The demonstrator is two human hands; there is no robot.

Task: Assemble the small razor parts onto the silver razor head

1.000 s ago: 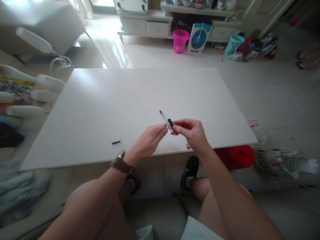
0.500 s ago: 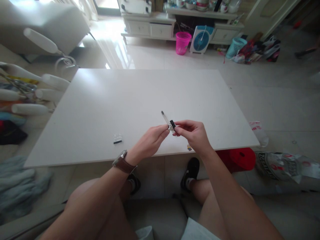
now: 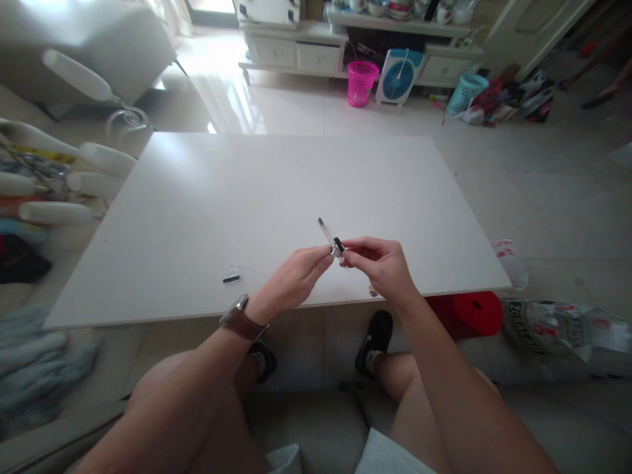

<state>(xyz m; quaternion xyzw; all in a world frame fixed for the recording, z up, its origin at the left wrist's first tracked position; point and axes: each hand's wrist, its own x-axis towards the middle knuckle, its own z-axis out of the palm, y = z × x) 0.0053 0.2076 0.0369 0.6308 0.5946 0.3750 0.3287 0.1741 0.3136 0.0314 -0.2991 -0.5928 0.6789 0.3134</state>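
Above the near edge of a white table [image 3: 276,191], my left hand [image 3: 291,280] and my right hand [image 3: 380,266] meet fingertip to fingertip. Both pinch a small pen-like object [image 3: 330,238] with a clear barrel, a dark tip pointing up and away, and a black and silver part at the fingers. A brown-strapped watch [image 3: 239,320] sits on my left wrist. A small clear piece with a black strip [image 3: 230,274] lies on the table to the left of my hands.
A small sticker [image 3: 372,290] shows on the table edge by my right wrist. A red stool [image 3: 469,311] and plastic bags [image 3: 553,326] stand on the floor at the right. White racks with clutter [image 3: 44,191] flank the left. Pink [image 3: 362,82] and teal [image 3: 467,89] bins stand far back.
My hands have stayed together on the small object, with only slight shifts of the fingers. The view has drifted a little.
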